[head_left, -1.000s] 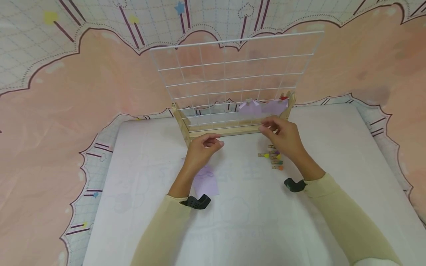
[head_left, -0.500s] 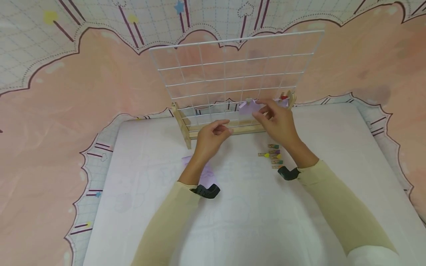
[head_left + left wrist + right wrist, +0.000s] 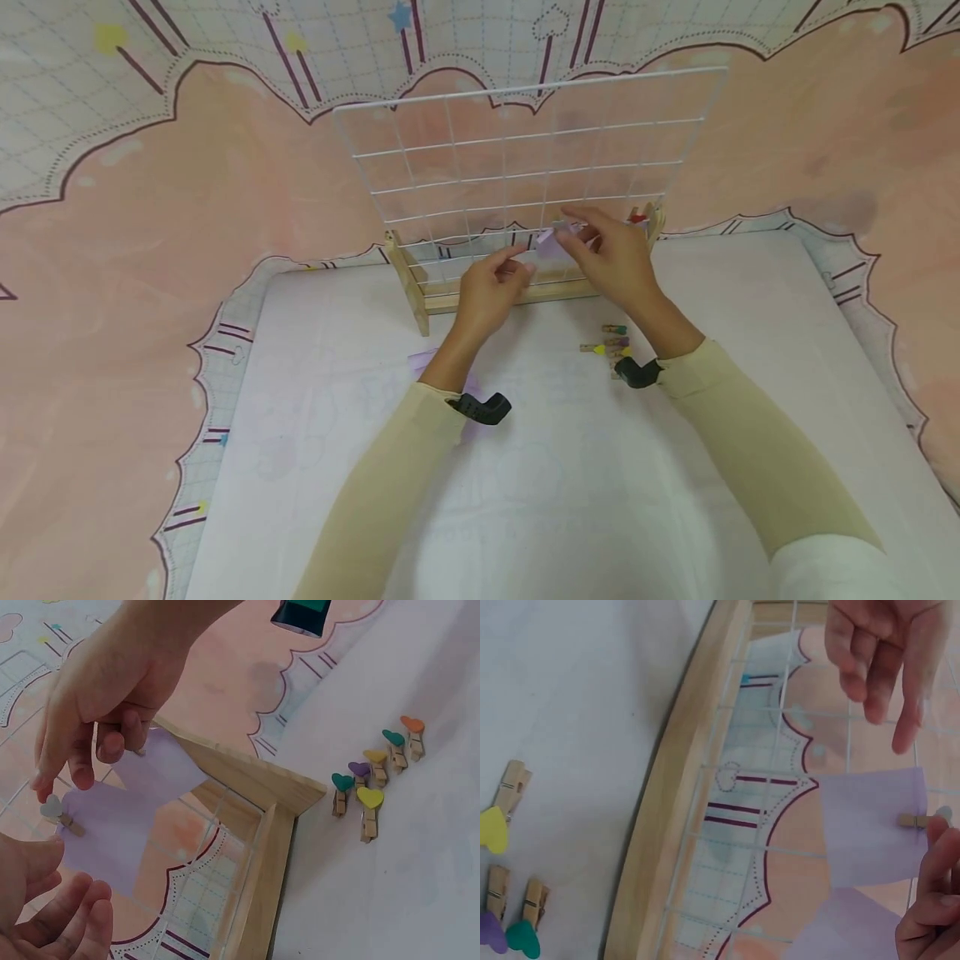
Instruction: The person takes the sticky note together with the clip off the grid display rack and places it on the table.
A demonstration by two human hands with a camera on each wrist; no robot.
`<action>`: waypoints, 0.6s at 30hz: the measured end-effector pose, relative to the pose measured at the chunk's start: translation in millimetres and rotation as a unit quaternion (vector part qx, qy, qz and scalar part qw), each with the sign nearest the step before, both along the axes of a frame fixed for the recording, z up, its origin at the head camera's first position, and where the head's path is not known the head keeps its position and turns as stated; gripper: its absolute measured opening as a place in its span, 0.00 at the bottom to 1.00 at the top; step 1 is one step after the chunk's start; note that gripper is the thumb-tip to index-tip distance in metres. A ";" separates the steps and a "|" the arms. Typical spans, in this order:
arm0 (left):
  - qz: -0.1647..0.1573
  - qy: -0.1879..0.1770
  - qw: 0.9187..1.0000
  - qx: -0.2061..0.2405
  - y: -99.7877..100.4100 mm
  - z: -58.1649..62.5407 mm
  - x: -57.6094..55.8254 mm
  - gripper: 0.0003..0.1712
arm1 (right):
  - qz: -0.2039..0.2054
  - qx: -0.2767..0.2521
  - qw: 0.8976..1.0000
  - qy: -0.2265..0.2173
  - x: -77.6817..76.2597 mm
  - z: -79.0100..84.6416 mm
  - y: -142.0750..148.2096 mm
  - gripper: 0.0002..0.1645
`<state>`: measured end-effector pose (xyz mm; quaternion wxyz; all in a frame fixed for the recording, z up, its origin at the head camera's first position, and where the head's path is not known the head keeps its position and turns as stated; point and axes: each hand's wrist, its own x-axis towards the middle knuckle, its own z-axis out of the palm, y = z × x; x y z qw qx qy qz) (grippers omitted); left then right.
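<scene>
A white wire grid (image 3: 510, 158) stands in a wooden base (image 3: 555, 290). On the grid hangs a purple paper square (image 3: 112, 840), held by a small wooden clothespin (image 3: 73, 825) with a grey heart. A second purple paper (image 3: 154, 769) overlaps it to the right. My right hand (image 3: 618, 262) is at the clothespin, thumb and index finger spread on either side of it; the index fingertip is at the heart's edge. My left hand (image 3: 487, 300), fingers loosely bent, hovers left of the paper, before the grid, and holds nothing.
Several loose clothespins with coloured hearts, one a yellow-heart clothespin (image 3: 369, 814), lie on the white tabletop (image 3: 570, 500), partly under my right wrist. Another purple paper (image 3: 422, 360) lies beneath my left forearm. A red clothespin (image 3: 637, 218) sits at the grid's right end.
My right hand has moved left and up from the base's right end to the grey-heart clothespin. My left hand has risen rightward towards the hanging paper, its forearm now covering more of the loose paper.
</scene>
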<state>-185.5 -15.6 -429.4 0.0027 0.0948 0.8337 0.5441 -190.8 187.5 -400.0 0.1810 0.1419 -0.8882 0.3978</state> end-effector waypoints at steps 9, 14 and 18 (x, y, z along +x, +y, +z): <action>0.003 0.000 0.999 0.039 13.3 -1.7 -12.4 0.22 | -0.006 0.024 0.999 -0.023 -5.5 5.1 -2.7 0.24; 0.018 -0.003 0.997 0.075 20.4 -5.0 -16.2 0.18 | -0.001 0.060 0.998 -0.026 -10.4 4.1 -4.4 0.25; 0.026 0.000 0.996 0.087 25.3 -7.7 -18.5 0.15 | -0.005 0.058 0.998 -0.022 -13.1 4.2 -7.2 0.22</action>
